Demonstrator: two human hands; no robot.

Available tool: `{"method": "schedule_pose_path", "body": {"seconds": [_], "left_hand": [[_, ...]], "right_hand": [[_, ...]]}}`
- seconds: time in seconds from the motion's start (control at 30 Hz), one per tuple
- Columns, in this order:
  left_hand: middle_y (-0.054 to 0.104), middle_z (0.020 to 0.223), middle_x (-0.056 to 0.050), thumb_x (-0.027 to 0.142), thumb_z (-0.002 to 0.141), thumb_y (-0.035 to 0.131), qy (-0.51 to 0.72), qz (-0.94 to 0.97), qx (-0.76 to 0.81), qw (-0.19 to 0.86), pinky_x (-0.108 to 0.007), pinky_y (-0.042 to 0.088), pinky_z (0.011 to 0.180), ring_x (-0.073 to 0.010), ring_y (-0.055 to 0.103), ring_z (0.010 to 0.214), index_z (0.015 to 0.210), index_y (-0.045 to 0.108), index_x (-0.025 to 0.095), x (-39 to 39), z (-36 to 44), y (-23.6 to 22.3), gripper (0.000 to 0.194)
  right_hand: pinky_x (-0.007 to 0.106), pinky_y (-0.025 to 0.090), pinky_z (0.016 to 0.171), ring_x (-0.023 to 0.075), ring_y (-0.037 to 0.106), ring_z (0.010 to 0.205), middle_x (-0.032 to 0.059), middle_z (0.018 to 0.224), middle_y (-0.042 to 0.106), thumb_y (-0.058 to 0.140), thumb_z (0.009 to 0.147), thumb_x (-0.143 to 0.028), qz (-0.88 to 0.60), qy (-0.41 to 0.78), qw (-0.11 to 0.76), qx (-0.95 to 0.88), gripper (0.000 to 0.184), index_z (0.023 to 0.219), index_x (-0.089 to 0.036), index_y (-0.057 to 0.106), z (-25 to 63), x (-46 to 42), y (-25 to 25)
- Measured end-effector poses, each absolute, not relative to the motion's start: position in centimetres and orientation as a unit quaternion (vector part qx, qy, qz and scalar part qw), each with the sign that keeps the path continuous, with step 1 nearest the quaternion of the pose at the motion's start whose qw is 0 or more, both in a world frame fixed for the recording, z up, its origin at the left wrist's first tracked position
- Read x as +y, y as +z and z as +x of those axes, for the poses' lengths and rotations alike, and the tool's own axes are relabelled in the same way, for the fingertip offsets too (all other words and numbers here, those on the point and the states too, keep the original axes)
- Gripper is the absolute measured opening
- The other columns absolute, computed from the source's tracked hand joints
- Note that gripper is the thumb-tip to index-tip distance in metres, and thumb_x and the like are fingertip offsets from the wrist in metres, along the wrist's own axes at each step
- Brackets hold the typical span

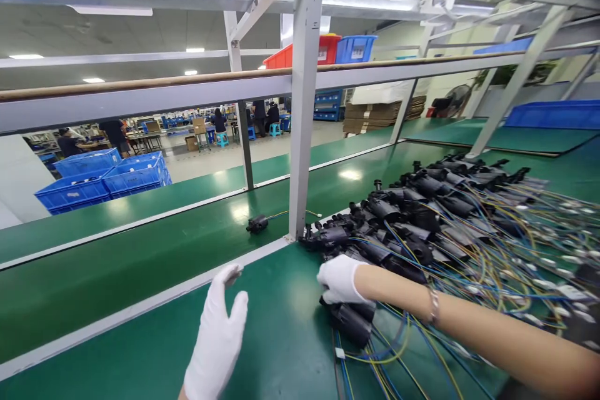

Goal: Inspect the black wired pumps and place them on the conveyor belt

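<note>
My left hand (218, 334), in a white glove, hovers flat and open over the green bench top with nothing in it. My right hand (340, 280), also gloved, reaches into the near edge of a pile of black motor parts (422, 225) with blue and yellow wires. Its fingers curl down onto one black part (352, 319) at the pile's front edge. A single black part with a yellow wire (257, 223) lies alone on the green conveyor belt (140, 250) beyond the bench.
A grey steel post (302, 137) stands at the bench edge, under a shelf rail with red and blue bins (328, 49). Blue crates (105, 178) sit past the belt at left. People work at tables far behind.
</note>
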State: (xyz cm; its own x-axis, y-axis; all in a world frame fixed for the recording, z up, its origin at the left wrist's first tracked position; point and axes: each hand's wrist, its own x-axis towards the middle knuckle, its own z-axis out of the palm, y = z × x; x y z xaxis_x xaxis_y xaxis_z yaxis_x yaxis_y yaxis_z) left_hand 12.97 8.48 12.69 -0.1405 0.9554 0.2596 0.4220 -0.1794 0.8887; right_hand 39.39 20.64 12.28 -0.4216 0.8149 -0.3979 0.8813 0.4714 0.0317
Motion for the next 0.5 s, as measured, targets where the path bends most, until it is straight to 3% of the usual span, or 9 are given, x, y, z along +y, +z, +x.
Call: {"method": "schedule_pose_path", "body": {"seconds": [0.13, 0.27, 0.4, 0.5], "left_hand": [[0.056, 0.137, -0.012, 0.031, 0.091, 0.051, 0.463, 0.607, 0.537, 0.359, -0.055, 0.032, 0.114, -0.0287, 0.051, 0.129, 0.126, 0.054, 0.024, 8.8, 15.3, 11.7, 0.035], [0.056, 0.135, -0.017, 0.037, 0.084, 0.067, 0.492, 0.509, 0.465, 0.532, -0.049, 0.030, 0.115, -0.0291, 0.052, 0.127, 0.118, 0.056, 0.018, 9.7, 17.8, 9.6, 0.041], [0.055, 0.137, -0.020, 0.052, 0.084, 0.066, 0.504, 0.442, 0.406, 0.621, -0.046, 0.040, 0.108, -0.0286, 0.055, 0.125, 0.126, 0.050, 0.016, 10.4, 20.7, 7.9, 0.058], [0.065, 0.123, -0.015, 0.057, 0.084, 0.065, 0.544, 0.345, 0.285, 0.710, -0.040, 0.051, 0.093, -0.0253, 0.066, 0.105, 0.123, 0.055, 0.015, 10.3, 22.2, 8.6, 0.057]], "right_hand": [[0.038, 0.051, 0.074, 0.0283, 0.070, 0.088, 0.0092, 0.093, 0.073, 0.070, 0.084, -0.037, 0.499, -0.100, 0.145, 0.849, 0.023, 0.096, -0.018, 0.074, 42.1, 18.2, 11.9], [0.035, 0.047, 0.069, 0.0326, 0.070, 0.087, 0.0111, 0.089, 0.073, 0.067, 0.078, -0.021, 0.492, -0.107, 0.058, 0.862, 0.019, 0.095, -0.018, 0.074, 41.8, 17.3, 13.2], [0.036, 0.047, 0.074, 0.0315, 0.068, 0.086, 0.0123, 0.091, 0.073, 0.056, 0.088, -0.028, 0.482, -0.112, -0.074, 0.866, 0.021, 0.097, -0.017, 0.071, 39.2, 16.3, 16.3], [0.034, 0.049, 0.078, 0.0276, 0.067, 0.089, 0.0093, 0.095, 0.073, 0.057, 0.088, -0.034, 0.466, -0.142, -0.165, 0.858, 0.022, 0.099, -0.019, 0.070, 36.7, 15.3, 18.8]]}}
